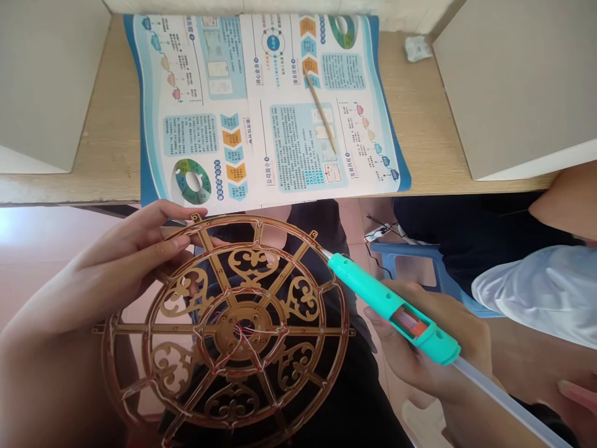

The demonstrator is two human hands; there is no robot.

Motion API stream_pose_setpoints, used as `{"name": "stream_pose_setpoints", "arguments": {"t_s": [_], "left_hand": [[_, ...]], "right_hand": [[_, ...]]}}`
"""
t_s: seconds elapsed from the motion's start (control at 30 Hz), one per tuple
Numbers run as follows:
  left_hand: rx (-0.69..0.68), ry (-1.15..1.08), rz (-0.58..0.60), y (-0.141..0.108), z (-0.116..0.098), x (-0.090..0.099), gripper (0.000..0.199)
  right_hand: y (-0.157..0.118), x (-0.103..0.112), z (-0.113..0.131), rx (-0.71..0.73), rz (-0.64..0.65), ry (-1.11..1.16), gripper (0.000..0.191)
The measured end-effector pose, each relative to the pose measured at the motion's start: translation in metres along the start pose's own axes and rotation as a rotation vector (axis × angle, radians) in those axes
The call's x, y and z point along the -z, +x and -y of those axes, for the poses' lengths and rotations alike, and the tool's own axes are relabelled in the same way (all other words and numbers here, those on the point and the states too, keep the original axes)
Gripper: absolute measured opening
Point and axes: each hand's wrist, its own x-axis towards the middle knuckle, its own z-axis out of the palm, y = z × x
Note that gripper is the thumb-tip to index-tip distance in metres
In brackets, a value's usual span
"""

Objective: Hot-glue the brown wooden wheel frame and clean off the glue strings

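Observation:
A round gold openwork frame (240, 306), with scroll ornaments and red and white wires along its rings, is held over the lap. My left hand (140, 249) grips its upper left rim, thumb on the near side. In my right hand (433, 336) is a teal, pen-shaped tool (368, 286) with a white stick entering its back end. The metal tip of the tool is at the frame's upper right outer ring; whether it touches cannot be made out. Coloured wires bunch at the frame's hub.
Printed sheets (289, 143) lie on the wooden table (433, 137), with a thin wooden stick (321, 112) on top. Pale panels stand at both sides. A crumpled packet (418, 48) lies at the back right. Beside a blue stool (433, 255) sits another person in dark clothing.

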Motion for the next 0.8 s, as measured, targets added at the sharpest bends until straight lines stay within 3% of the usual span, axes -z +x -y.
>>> {"name": "stream_pose_setpoints", "arguments": {"t_s": [0.3, 0.57, 0.7, 0.8], "left_hand": [[-0.013, 0.080, -0.024, -0.004, 0.005, 0.006, 0.046], [-0.001, 0.073, -0.027, 0.002, 0.008, 0.005, 0.046], [0.001, 0.025, -0.029, 0.003, 0.006, 0.003, 0.042], [-0.021, 0.038, -0.044, 0.002, 0.006, 0.002, 0.037]], "right_hand": [[-0.001, -0.002, 0.001, -0.045, 0.021, -0.040, 0.018], [0.010, 0.007, 0.004, -0.134, 0.058, 0.143, 0.028], [0.005, 0.012, 0.000, -0.173, 0.064, 0.179, 0.016], [0.002, 0.013, 0.001, -0.154, 0.075, 0.176, 0.018]]}}
